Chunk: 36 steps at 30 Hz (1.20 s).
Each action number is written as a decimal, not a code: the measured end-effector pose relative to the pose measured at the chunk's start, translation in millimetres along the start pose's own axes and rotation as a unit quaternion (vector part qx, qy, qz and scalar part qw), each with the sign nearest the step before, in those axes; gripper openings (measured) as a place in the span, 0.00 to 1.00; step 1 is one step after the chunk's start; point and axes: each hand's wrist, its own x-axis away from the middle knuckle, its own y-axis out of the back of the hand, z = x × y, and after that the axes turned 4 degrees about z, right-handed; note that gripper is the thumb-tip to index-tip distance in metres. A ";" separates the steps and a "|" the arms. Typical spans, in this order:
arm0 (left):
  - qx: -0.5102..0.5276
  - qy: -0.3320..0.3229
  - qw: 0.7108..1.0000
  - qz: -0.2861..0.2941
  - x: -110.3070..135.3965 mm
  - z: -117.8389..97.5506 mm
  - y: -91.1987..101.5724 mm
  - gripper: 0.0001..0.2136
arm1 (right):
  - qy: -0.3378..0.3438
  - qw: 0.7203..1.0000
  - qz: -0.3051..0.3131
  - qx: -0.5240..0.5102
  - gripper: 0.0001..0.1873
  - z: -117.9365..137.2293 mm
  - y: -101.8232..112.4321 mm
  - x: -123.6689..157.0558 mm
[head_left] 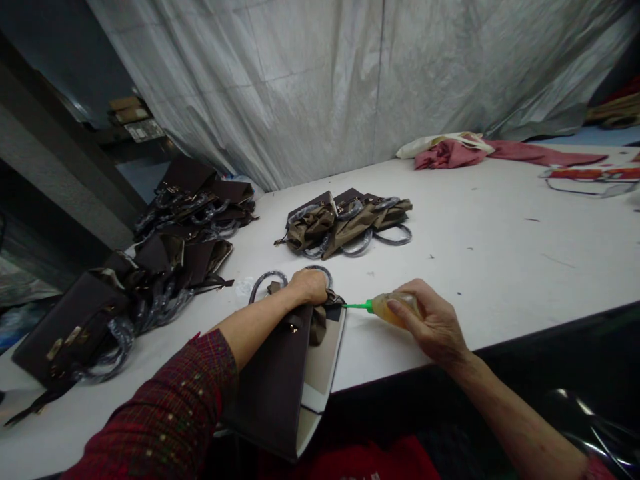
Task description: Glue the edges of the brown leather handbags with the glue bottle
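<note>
Left hand (311, 285) is clamping down on the top of the brown bag (280, 380), pinning it steady at the worktop (500, 253) edge; right hand (433, 323) is gripping a squeeze bottle (393, 308) sideways, green nozzle (357, 306) aiming at the bag's rim

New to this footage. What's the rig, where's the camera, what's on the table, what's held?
No machine: one person's bare hands, filmed by a head-worn camera looking down. The left hand grips the top of a dark brown handbag at the near edge of the white table. The right hand holds a squeeze bottle of amber liquid, its green nozzle pointing at the bag's top. More handbags lie piled left and centre; pink cloth lies at the back.
</note>
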 end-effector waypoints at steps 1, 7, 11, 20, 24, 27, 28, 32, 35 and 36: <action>0.001 0.000 1.000 0.000 0.3 -0.4 0.3 0.12 | 0.016 0.999 0.029 0.007 0.09 1.9 2.0 -0.5; 0.009 0.005 1.000 0.001 -0.9 -0.7 -0.6 0.14 | 0.071 0.996 0.044 0.026 0.08 4.0 6.2 -0.1; 0.008 0.006 1.000 0.001 -2.1 0.2 -1.8 0.13 | 0.064 0.996 0.055 0.013 0.08 0.2 3.4 0.6; 0.012 0.007 1.000 -0.010 -1.0 -1.1 -2.2 0.14 | 0.048 0.991 0.122 -0.018 0.09 8.3 4.7 8.5; 0.021 0.010 1.000 -0.012 0.1 -1.4 -1.8 0.14 | 0.068 0.992 0.107 -0.025 0.07 13.3 4.6 18.1; 0.027 0.013 0.999 -0.016 0.0 -1.5 -2.1 0.15 | 0.066 0.993 0.099 -0.014 0.07 15.0 4.4 22.4; 0.028 0.014 0.999 -0.017 -0.2 -1.6 -2.2 0.15 | 0.070 0.990 0.119 -0.017 0.07 15.2 4.4 23.0; 0.028 0.015 0.999 -0.025 -1.1 -1.5 -3.0 0.15 | 0.081 0.991 0.100 -0.026 0.06 15.2 3.5 23.0; 0.026 0.016 0.999 -0.032 -2.0 -1.3 -3.7 0.14 | 0.075 0.994 0.083 -0.017 0.05 16.4 3.6 25.2; 0.025 0.016 0.999 -0.034 -2.4 -1.3 -4.1 0.14 | 0.081 0.990 0.110 -0.023 0.05 17.2 3.8 27.1</action>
